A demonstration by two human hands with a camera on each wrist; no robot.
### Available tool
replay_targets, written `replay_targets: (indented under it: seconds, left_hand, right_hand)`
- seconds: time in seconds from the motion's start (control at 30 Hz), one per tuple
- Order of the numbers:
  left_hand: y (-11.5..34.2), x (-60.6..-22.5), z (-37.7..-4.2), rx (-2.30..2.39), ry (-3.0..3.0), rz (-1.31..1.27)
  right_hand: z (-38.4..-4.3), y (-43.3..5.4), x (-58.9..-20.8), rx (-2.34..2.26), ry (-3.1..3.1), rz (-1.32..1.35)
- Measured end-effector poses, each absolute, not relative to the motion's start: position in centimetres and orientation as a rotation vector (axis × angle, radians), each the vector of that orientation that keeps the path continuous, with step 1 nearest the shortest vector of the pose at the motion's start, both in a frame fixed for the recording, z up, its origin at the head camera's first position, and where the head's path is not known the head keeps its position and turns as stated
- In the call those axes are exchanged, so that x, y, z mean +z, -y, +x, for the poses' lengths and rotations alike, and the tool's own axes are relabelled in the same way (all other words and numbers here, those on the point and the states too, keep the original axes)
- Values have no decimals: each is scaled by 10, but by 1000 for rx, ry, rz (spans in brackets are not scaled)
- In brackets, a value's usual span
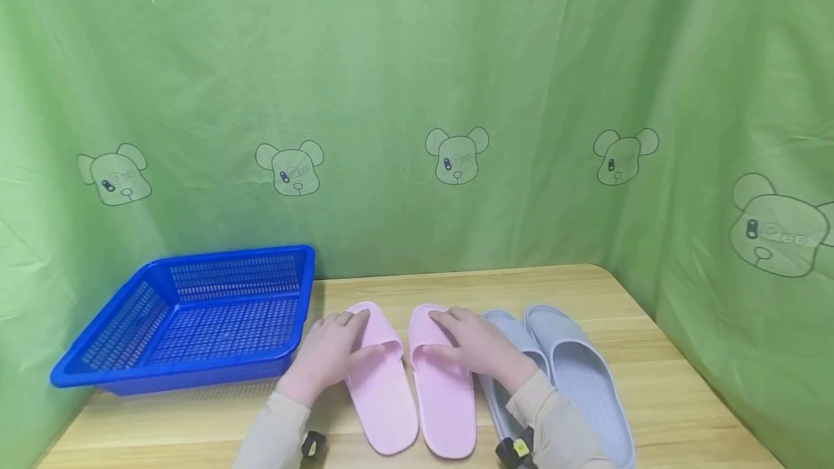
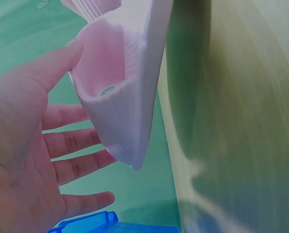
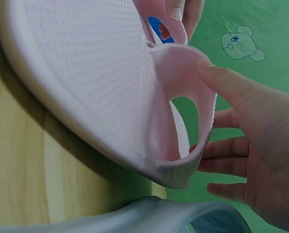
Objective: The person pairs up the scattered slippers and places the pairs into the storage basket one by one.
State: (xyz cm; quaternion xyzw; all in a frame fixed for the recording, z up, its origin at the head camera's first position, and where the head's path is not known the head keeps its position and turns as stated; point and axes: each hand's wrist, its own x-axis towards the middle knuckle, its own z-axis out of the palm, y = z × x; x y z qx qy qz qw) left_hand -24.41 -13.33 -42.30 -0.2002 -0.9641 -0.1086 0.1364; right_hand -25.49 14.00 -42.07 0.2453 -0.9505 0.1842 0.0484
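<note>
Two pink slippers stand side by side, toes toward the green cloth. My left hand (image 1: pixel 331 347) is at the strap of the left pink slipper (image 1: pixel 384 411), its thumb on the strap's opening edge and its fingers spread along the outer side. On the right pink slipper (image 1: pixel 448 411), my right hand (image 1: pixel 478 342) pinches the strap the same way, thumb at the edge of the opening. The right wrist view shows the right slipper's dotted footbed (image 3: pixel 81 63) tilted over the wood, with a dark shadow along its edge.
A pair of grey-blue slippers (image 1: pixel 589 389) lies just to the right, partly under my right forearm. At the left sits a blue plastic basket (image 1: pixel 195 368) with mesh walls. Green cloth (image 1: pixel 391 93) printed with bear heads hangs behind and beside the wooden table (image 1: pixel 677 411).
</note>
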Motion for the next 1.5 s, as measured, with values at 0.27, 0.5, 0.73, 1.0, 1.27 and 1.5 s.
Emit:
replay_targets:
  seconds: [0.27,0.5,0.73,1.0,1.27,1.5]
  left_hand:
    - [135,-421,-244,-294,2753,-575]
    - [135,-418,-242,-295,2743,-548]
    - [136,-414,-242,-300,2716,-522]
    - [137,-412,-243,-289,2627,-510]
    - [137,-409,-244,-270,2529,-508]
    - [140,-408,-244,-240,2474,-475]
  right_hand:
    - [-256,-142,-419,563,2891,734]
    - [-258,-144,-419,559,2872,720]
    - [-258,-147,-416,557,2853,688]
    - [-258,-150,-412,524,2815,648]
    - [-259,-156,-407,524,2793,610]
    - [-259,-160,-404,515,2742,565]
